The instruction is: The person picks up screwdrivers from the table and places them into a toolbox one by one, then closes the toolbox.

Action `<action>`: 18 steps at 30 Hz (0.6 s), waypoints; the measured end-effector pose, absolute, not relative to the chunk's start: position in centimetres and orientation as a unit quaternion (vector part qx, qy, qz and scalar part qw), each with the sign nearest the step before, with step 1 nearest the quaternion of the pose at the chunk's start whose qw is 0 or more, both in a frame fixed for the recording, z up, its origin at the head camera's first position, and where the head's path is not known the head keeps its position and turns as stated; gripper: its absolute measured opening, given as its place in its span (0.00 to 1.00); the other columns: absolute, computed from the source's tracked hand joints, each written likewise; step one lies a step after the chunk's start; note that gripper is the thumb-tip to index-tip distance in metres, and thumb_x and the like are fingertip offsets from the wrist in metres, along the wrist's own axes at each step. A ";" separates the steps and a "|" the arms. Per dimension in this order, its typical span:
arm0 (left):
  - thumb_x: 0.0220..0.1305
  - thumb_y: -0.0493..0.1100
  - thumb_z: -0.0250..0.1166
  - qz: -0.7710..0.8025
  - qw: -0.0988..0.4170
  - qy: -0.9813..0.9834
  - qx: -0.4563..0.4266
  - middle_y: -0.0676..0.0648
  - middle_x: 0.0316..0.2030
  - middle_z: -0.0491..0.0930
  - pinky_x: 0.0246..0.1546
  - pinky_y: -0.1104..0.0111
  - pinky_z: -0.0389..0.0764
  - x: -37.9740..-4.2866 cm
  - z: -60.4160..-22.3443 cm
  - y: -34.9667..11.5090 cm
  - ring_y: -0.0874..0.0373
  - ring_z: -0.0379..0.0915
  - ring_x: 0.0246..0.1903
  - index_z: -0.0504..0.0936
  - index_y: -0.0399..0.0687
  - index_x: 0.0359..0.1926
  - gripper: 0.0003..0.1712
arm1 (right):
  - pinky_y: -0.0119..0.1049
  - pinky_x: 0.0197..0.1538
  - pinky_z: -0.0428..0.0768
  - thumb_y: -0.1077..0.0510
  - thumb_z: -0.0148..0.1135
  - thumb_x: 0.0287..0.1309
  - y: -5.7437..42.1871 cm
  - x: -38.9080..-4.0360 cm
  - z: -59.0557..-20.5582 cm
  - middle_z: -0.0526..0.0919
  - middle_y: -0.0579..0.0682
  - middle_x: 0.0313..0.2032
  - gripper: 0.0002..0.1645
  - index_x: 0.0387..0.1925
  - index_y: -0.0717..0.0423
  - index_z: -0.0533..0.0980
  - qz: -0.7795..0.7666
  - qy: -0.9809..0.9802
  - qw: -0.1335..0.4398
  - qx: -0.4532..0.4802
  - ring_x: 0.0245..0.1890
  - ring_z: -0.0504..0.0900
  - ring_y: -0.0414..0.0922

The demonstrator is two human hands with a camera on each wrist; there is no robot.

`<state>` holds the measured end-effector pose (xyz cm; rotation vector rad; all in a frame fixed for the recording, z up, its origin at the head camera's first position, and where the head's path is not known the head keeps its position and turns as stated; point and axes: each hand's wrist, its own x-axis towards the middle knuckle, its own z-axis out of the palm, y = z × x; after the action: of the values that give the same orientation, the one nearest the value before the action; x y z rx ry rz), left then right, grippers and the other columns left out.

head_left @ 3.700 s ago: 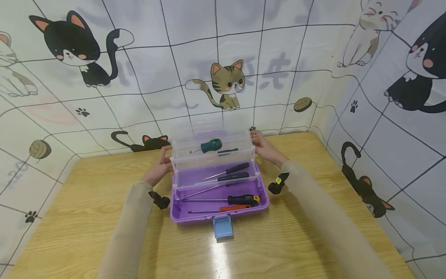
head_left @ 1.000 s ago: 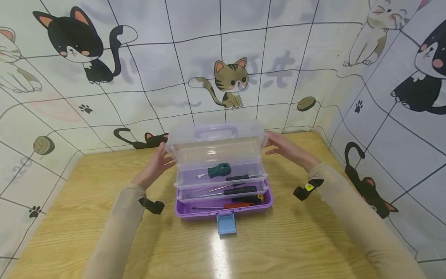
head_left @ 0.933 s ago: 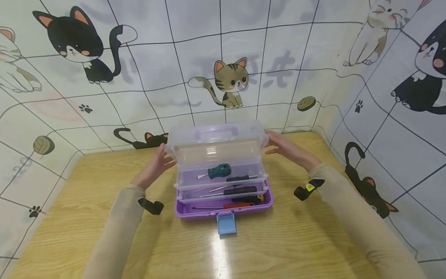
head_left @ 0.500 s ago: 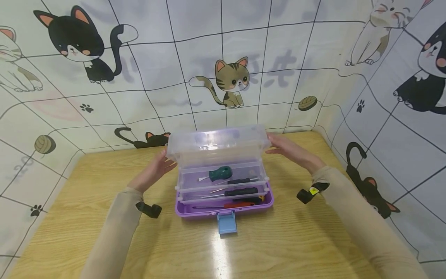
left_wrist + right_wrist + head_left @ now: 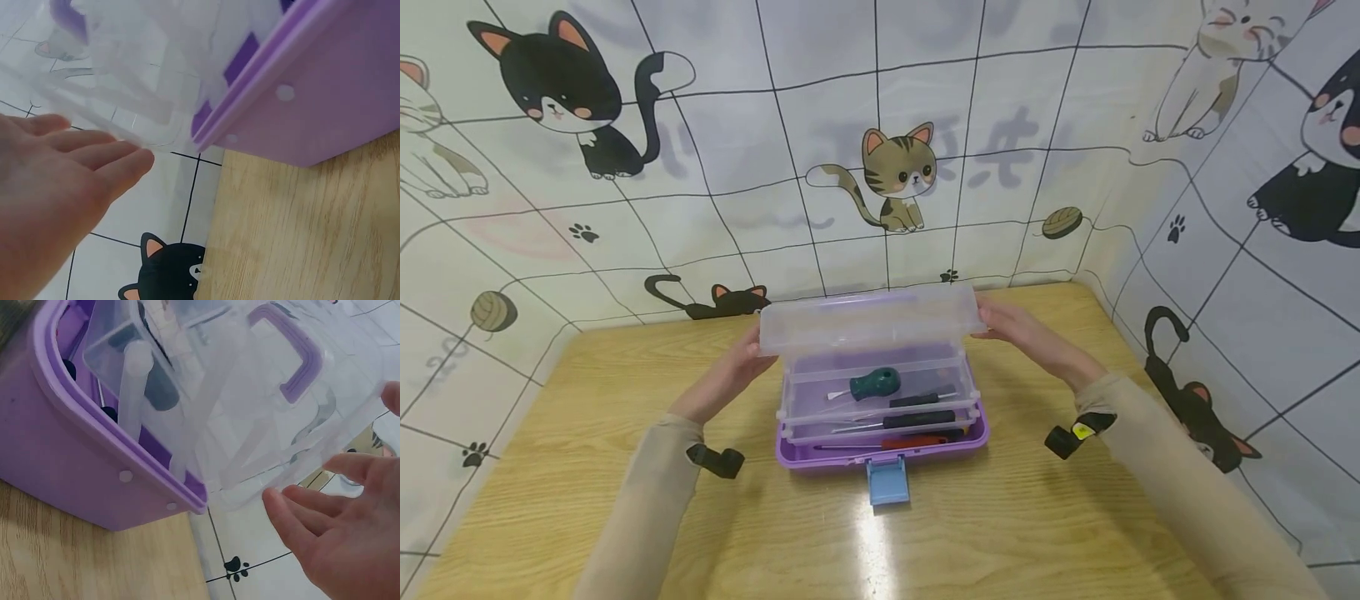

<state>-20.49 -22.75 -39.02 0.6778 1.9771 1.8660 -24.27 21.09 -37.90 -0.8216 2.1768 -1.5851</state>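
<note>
A purple toolbox (image 5: 820, 461) stands on the table with its clear lid (image 5: 872, 322) partly raised, tilted over the back. My left hand (image 5: 726, 377) touches the lid's left end with fairly straight fingers (image 5: 128, 169). At the right end, the fingertips (image 5: 275, 500) of my right hand (image 5: 1033, 340) touch the lid's edge, the fingers loosely extended. Clear stepped trays (image 5: 801, 375) sit beneath the lid. They carry a green stubby screwdriver (image 5: 876, 383) and black-handled screwdrivers (image 5: 925, 418). A red-handled screwdriver (image 5: 906, 443) lies in the base, partly covered by the lower tray.
A blue latch (image 5: 888, 483) hangs down at the toolbox front. The wooden table (image 5: 985, 525) meets a cat-patterned wall covering (image 5: 715, 225) close behind the box and on both sides. A purple handle (image 5: 306, 356) is set in the lid.
The trays have come down over the base since the earliest frame. Over the last second the lid has swung forward and down, both hands following at its ends.
</note>
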 end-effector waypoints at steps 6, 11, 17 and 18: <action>0.68 0.41 0.45 0.673 0.182 0.674 0.243 0.43 0.64 0.58 0.69 0.63 0.49 -20.2 -39.2 -22.7 0.59 0.56 0.65 0.40 0.42 0.75 0.39 | 0.54 0.68 0.55 0.47 0.30 0.76 21.0 -23.4 -38.1 0.59 0.61 0.70 0.34 0.74 0.62 0.48 -0.559 0.756 0.167 -0.296 0.68 0.60 0.56; 0.67 0.41 0.46 0.682 0.177 0.665 0.248 0.45 0.63 0.60 0.65 0.73 0.56 -19.9 -39.5 -22.7 0.59 0.58 0.63 0.42 0.39 0.74 0.38 | 0.57 0.69 0.51 0.45 0.26 0.76 20.7 -22.9 -38.5 0.50 0.58 0.73 0.35 0.76 0.57 0.42 -0.562 0.753 0.179 -0.292 0.71 0.51 0.55; 0.66 0.38 0.49 0.682 0.163 0.670 0.242 0.44 0.61 0.62 0.63 0.73 0.58 -19.4 -39.5 -22.5 0.59 0.62 0.61 0.42 0.38 0.72 0.39 | 0.65 0.66 0.49 0.46 0.28 0.75 20.2 -22.9 -38.8 0.48 0.59 0.73 0.35 0.76 0.52 0.39 -0.572 0.743 0.170 -0.304 0.71 0.48 0.60; 0.65 0.37 0.49 0.680 0.160 0.675 0.237 0.43 0.60 0.62 0.62 0.73 0.59 -19.3 -39.5 -22.4 0.59 0.62 0.60 0.42 0.39 0.72 0.39 | 0.66 0.66 0.49 0.47 0.28 0.75 20.2 -22.9 -39.0 0.49 0.60 0.73 0.35 0.76 0.53 0.40 -0.573 0.741 0.165 -0.309 0.71 0.48 0.61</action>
<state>-19.25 -22.37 -39.45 0.6760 1.9293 1.9425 -22.89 20.16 -38.96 -0.8810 2.1102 -1.6331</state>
